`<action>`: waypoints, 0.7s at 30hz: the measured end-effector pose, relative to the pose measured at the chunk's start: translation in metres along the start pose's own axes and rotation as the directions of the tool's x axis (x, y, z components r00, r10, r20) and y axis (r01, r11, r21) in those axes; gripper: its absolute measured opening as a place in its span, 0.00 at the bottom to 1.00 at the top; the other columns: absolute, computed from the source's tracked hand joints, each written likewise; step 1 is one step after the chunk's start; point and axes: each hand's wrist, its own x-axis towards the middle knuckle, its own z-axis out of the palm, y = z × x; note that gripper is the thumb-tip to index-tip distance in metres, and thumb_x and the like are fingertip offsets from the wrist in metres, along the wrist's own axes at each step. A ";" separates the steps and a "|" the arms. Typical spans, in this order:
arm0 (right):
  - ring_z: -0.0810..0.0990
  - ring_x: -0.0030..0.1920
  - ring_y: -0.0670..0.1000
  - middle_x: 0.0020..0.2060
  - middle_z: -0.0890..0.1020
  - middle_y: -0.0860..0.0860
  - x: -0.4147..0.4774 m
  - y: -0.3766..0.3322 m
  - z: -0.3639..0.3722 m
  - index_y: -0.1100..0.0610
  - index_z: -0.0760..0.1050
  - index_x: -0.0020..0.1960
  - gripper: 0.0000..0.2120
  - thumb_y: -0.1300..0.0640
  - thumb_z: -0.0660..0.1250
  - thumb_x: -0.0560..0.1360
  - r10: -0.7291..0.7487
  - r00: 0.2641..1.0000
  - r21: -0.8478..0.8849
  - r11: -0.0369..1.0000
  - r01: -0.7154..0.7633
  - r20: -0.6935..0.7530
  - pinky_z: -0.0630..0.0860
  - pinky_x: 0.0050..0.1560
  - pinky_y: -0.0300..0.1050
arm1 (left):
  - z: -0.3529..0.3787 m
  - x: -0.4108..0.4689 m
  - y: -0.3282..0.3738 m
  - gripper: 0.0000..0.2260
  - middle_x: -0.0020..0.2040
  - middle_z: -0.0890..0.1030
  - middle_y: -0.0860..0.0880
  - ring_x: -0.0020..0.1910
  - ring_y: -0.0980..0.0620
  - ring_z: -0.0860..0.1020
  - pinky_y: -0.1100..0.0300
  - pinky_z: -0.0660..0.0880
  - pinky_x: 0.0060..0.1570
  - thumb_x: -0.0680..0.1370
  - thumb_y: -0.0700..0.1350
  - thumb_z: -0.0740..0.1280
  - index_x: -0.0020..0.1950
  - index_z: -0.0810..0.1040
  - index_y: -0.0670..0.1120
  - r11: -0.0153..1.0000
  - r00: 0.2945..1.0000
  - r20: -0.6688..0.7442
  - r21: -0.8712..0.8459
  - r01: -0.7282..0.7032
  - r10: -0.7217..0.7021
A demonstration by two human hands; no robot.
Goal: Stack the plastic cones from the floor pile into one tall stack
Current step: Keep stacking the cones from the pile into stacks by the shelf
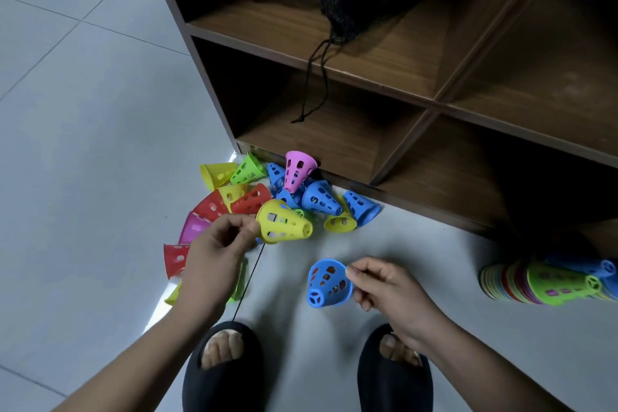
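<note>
A loose pile of perforated plastic cones (267,191) in yellow, green, red, pink and blue lies on the floor against the shelf base. My left hand (214,257) pinches the wide rim of a yellow cone (284,222), held on its side above the pile. My right hand (391,291) pinches the rim of a blue cone (329,283), its narrow end pointing down towards me. A long stack of nested cones (548,284) lies on its side at the right edge, with green and blue cones at its end.
A brown wooden shelf unit (418,104) with open compartments stands behind the pile. A black mesh bag (347,3) sits on a shelf, its drawstring hanging down. My feet in black slippers (222,375) stand on the grey tiled floor (83,144).
</note>
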 end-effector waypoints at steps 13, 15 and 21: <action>0.78 0.35 0.49 0.35 0.83 0.55 0.024 0.035 -0.010 0.56 0.77 0.43 0.09 0.57 0.68 0.82 -0.029 0.997 -0.406 0.914 -0.005 -0.076 0.73 0.37 0.43 | 0.044 -0.036 -0.021 0.06 0.35 0.83 0.54 0.30 0.61 0.75 0.71 0.69 0.34 0.84 0.38 0.68 0.49 0.84 0.43 0.978 0.928 0.324 0.156 0.141 -0.185; 0.81 0.35 0.47 0.36 0.85 0.50 0.027 0.036 -0.012 0.56 0.78 0.45 0.07 0.57 0.69 0.82 -0.027 0.997 -0.441 0.897 -0.010 -0.077 0.73 0.37 0.39 | 0.048 -0.038 -0.026 0.07 0.35 0.84 0.54 0.31 0.61 0.76 0.71 0.70 0.34 0.84 0.39 0.68 0.49 0.84 0.44 0.972 0.925 0.330 0.200 0.126 -0.187; 0.84 0.37 0.51 0.40 0.85 0.50 0.049 0.038 -0.031 0.52 0.80 0.46 0.04 0.58 0.71 0.80 -0.038 0.984 -0.446 0.894 -0.045 -0.175 0.75 0.39 0.45 | 0.027 -0.027 -0.052 0.05 0.43 0.86 0.52 0.41 0.53 0.85 0.55 0.80 0.48 0.81 0.42 0.71 0.47 0.84 0.50 0.940 0.947 0.259 0.327 0.100 -0.191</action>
